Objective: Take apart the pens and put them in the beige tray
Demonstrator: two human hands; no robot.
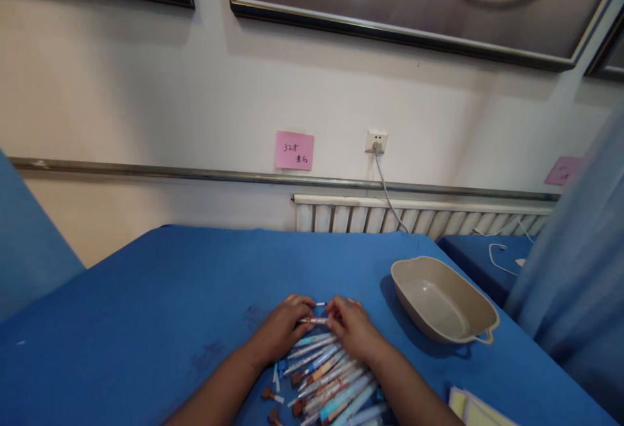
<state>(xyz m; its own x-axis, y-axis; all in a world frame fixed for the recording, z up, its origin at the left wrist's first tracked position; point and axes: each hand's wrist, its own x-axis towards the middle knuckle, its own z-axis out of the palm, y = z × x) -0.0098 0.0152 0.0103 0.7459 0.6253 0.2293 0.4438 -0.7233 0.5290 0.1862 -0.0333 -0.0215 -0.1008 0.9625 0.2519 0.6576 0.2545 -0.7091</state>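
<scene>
My left hand (285,327) and my right hand (353,327) face each other over the blue bed-like surface. Between them runs a slim pen (318,320), pale with reddish markings, its two ends pinched by the fingers. Just beyond it, a small white stick-like piece (320,304) shows between the fingertips; whether it is held or lying there I cannot tell. Below the hands spreads a pile of pens (334,374) in white, light blue, orange and pink. Several brown pieces with short pale stems, one of them a brown cap-like piece (267,393), lie left of the pile.
A beige plastic basin (443,302) stands on the blue cover to the right. Yellow and white papers (475,410) lie at the lower right. Behind are a white radiator (361,214), a wall socket (376,142) with a plugged cable, and a metal rail. Blue curtains (575,283) hang at the sides.
</scene>
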